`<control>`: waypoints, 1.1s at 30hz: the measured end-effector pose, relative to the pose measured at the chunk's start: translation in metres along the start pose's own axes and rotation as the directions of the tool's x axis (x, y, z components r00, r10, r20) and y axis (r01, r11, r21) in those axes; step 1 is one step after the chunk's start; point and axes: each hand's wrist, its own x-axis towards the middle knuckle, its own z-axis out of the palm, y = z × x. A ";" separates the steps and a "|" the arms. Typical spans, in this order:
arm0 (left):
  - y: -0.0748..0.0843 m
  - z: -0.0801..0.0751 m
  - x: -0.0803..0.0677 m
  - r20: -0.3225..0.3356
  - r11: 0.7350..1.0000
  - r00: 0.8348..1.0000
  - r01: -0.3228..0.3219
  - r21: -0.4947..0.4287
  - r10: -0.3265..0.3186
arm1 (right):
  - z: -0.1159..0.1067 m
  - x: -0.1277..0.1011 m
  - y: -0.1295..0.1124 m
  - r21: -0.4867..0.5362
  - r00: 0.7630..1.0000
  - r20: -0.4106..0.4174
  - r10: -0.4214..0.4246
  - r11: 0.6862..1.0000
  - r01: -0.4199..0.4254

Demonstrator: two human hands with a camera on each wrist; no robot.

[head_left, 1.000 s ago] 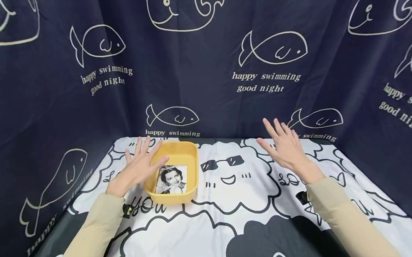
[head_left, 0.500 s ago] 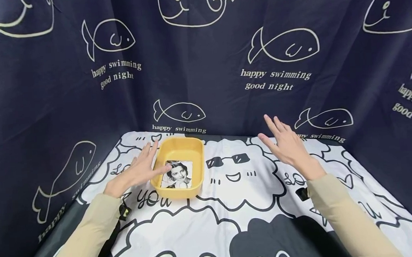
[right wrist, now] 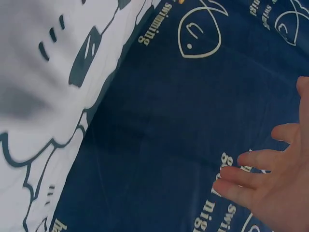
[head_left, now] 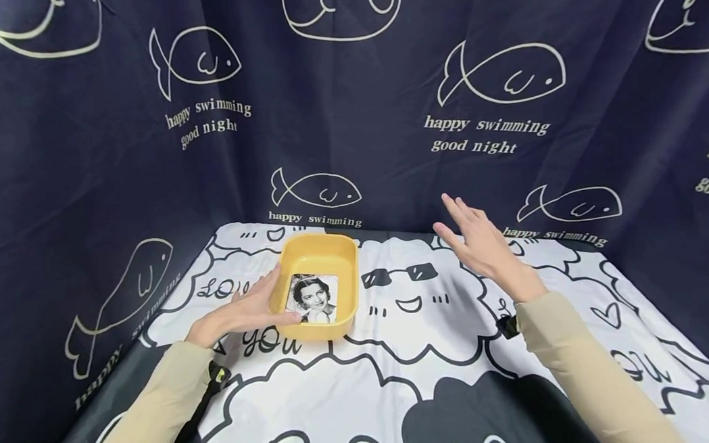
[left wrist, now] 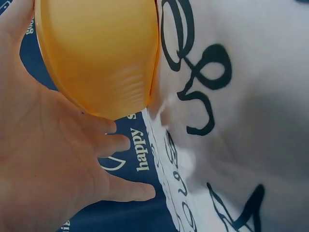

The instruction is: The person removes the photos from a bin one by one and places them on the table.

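In the head view, at 7 o'clock on the bench (head_left: 371, 396), a yellow bin (head_left: 323, 258) is being flanked by the outstretched left hand (head_left: 251, 309). Similarly outstretched, the right hand (head_left: 484, 247) is being held apart toward 3 o'clock.

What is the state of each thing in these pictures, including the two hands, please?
Yellow bin: upright, open at the top, standing on the printed cloth.
Black-and-white picture: face up inside the bin.
Left hand: fingers extended, at the bin's left side; firm contact unclear.
Right hand: open, raised, holding nothing.
Printed cloth: spread out under the bin.
Dark blue curtain: hanging, softly folded.
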 end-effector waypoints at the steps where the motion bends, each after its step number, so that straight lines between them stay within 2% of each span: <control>1: 0.000 0.000 0.001 0.003 1.000 1.000 -0.014 -0.011 0.014 | 0.002 0.002 -0.003 0.016 1.000 0.005 -0.007 1.000 0.007; 6: 0.001 -0.001 0.003 0.048 0.997 0.998 -0.035 -0.062 0.038 | 0.018 0.016 -0.019 0.163 0.997 0.025 -0.079 0.984 0.074; 8: 0.001 -0.001 0.004 0.060 0.997 0.997 -0.035 -0.073 0.040 | 0.025 0.023 -0.028 0.253 0.995 0.032 -0.098 0.963 0.087; 11: 0.001 -0.001 0.005 0.059 0.996 0.997 -0.037 -0.077 0.042 | 0.038 0.036 -0.043 0.393 0.992 0.066 -0.107 0.917 0.073; 13: 0.002 -0.001 0.005 0.058 0.996 0.997 -0.039 -0.082 0.043 | 0.047 0.046 -0.053 0.497 0.987 0.113 -0.116 0.866 0.045; 15: 0.003 -0.002 0.004 0.057 0.995 0.997 -0.040 -0.086 0.045 | 0.058 0.056 -0.062 0.599 0.976 0.169 -0.138 0.801 0.010; 19: 0.005 -0.002 0.003 0.067 0.996 0.997 -0.026 -0.080 0.031 | 0.077 0.073 -0.077 0.759 0.941 0.276 -0.197 0.645 -0.088; 21: 0.007 -0.002 0.003 0.072 0.998 0.997 -0.011 -0.058 0.015 | 0.086 0.079 -0.083 0.785 0.919 0.321 -0.228 0.607 -0.124; 22: 0.007 -0.002 0.003 0.073 0.998 0.997 -0.009 -0.057 0.013 | 0.090 0.082 -0.086 0.787 0.908 0.342 -0.241 0.601 -0.137; 24: 0.007 -0.001 0.003 0.076 0.999 0.997 -0.002 -0.053 0.006 | 0.098 0.087 -0.092 0.777 0.887 0.378 -0.264 0.612 -0.149; 29: 0.005 0.000 0.003 0.081 0.998 0.997 -0.009 -0.070 0.014 | 0.116 0.098 -0.107 0.723 0.841 0.446 -0.307 0.677 -0.137; 33: 0.005 0.000 0.004 0.086 0.997 0.996 -0.015 -0.073 0.021 | 0.131 0.106 -0.119 0.675 0.801 0.485 -0.351 0.732 -0.088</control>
